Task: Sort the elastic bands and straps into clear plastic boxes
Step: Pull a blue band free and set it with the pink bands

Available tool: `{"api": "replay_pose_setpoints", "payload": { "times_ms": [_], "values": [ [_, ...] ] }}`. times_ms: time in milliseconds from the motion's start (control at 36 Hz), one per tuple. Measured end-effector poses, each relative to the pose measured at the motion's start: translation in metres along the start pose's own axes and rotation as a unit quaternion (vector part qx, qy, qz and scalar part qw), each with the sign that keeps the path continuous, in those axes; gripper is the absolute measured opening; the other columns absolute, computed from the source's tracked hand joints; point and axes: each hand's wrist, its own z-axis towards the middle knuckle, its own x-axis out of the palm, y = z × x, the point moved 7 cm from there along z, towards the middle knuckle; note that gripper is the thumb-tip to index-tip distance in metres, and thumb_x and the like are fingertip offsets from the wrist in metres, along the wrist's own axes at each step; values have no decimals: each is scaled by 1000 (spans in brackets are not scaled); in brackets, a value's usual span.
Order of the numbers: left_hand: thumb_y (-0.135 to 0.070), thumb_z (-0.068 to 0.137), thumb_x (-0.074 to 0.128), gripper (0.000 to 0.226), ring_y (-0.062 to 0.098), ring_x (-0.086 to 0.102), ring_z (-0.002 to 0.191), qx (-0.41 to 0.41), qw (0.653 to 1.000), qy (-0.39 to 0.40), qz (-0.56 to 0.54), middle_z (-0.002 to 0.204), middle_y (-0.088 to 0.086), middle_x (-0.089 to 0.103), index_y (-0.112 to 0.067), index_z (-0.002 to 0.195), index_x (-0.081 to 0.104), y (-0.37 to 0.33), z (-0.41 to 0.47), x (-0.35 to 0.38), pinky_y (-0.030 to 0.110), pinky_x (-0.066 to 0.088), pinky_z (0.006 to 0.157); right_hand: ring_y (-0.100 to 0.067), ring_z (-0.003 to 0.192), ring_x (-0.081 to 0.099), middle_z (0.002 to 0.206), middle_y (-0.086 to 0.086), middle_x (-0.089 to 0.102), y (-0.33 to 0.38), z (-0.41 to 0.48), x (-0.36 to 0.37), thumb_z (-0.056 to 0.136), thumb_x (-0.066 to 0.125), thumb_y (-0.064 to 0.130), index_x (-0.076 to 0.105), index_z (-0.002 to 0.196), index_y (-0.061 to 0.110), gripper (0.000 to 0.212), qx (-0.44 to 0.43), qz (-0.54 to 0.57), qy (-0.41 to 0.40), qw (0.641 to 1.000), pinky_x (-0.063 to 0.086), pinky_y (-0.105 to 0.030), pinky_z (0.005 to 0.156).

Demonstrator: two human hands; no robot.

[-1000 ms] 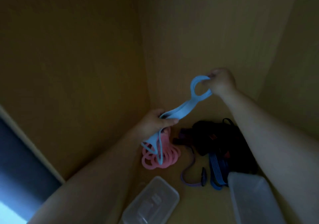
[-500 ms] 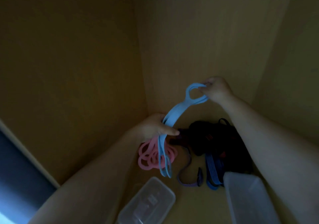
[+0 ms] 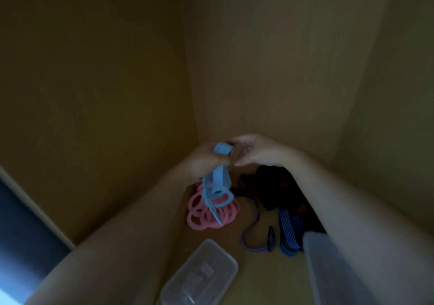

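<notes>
Bands and straps lie on a dim, smooth wooden shelf (image 3: 270, 281) closed in by plain wooden walls. One light blue band (image 3: 216, 186), flat, matte and rubbery, is raised above the shelf over the far left of the heap. It curls into a small loop at its top and hangs down in folded loops in front of the pink bands (image 3: 211, 218). These are a pile of thin round rings on the shelf (several overlap, too tangled to count).

Right of them lies one thin purple strap (image 3: 252, 230) in a loose curve, then one dark blue strap (image 3: 289, 230) with pale ribs. Behind both sits a black bundle (image 3: 277, 187) of unclear make. Two clear plastic boxes stand nearest: a rounded one (image 3: 202, 274) near left and a taller one (image 3: 328, 272) near right.

Both forearms reach in and the hands meet at the far centre. The left hand (image 3: 205, 160) is clenched round the light blue band, which sticks out above and below the fist. The right hand (image 3: 258, 151) is just beside it with fingers curled toward the top loop; whether it grips the band, I cannot tell.
</notes>
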Motion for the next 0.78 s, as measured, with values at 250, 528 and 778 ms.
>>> {"api": "replay_pose_setpoints", "payload": {
  "times_ms": [250,528,778],
  "values": [
    [-3,68,60,36,21,59,75,-5,1000,-19,11,85,15,61,6,102,63,2,-10,-5,30,45,69,4,64,60,98,-14,65,1,14,8,86,63,-7,64,114,0,29,-33,8,-83,996,49,-14,69],
    [-17,81,75,11,7,67,61,-14,991,-130,-3,66,-5,70,-14,84,65,15,-6,-27,19,51,52,-14,71,60,77,-10,64,-10,25,22,91,57,-5,64,80,18,26,-1,62,-132,989,48,-30,70],
    [-6,78,76,28,8,62,71,-46,973,-227,-2,87,2,62,-9,97,57,52,-1,-37,22,54,62,-20,83,65,87,-5,66,-40,48,56,94,56,4,64,87,17,18,62,128,-105,984,54,-34,75]
  ]
}}
